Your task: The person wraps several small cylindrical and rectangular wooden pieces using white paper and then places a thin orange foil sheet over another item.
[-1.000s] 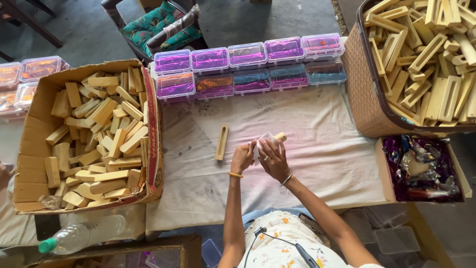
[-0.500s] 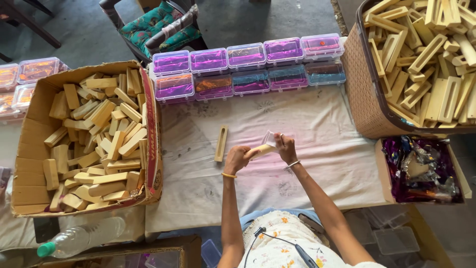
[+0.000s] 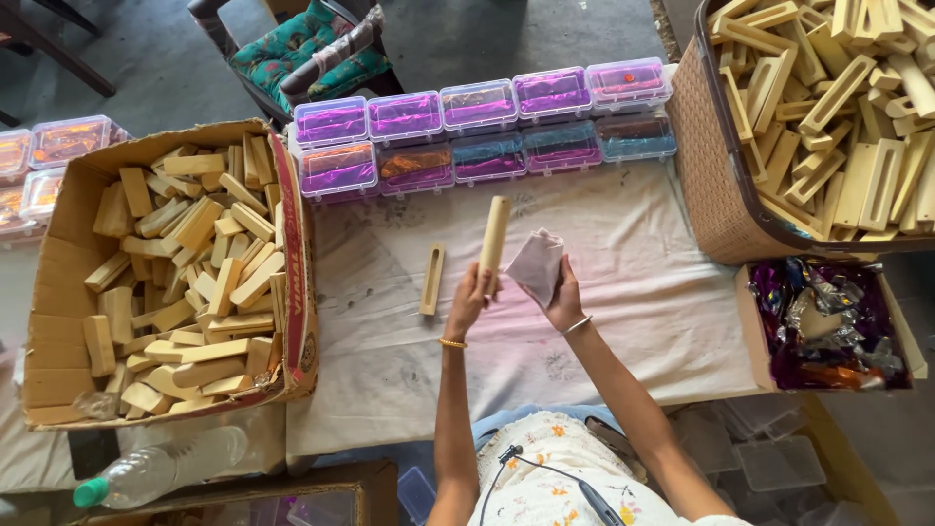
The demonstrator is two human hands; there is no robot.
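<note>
My left hand (image 3: 471,298) grips the lower end of a long pale wooden piece (image 3: 494,237) and holds it upright over the cloth-covered table (image 3: 643,292). Right beside it, my right hand (image 3: 565,304) holds a small greyish piece of cloth or sandpaper (image 3: 537,264). A second slotted wooden piece (image 3: 431,279) lies flat on the cloth just left of my left hand.
A cardboard box (image 3: 58,282) full of wooden pieces sits at the left. A woven basket (image 3: 711,185) of similar pieces stands at the right. Rows of clear plastic cases (image 3: 482,127) line the far edge. A box of shiny wrappers (image 3: 828,321) sits at the right, a plastic bottle (image 3: 156,468) at bottom left.
My hands have separated. The left hand has raised the wooden piece upright and the right hand has pulled the grey piece off to the right.
</note>
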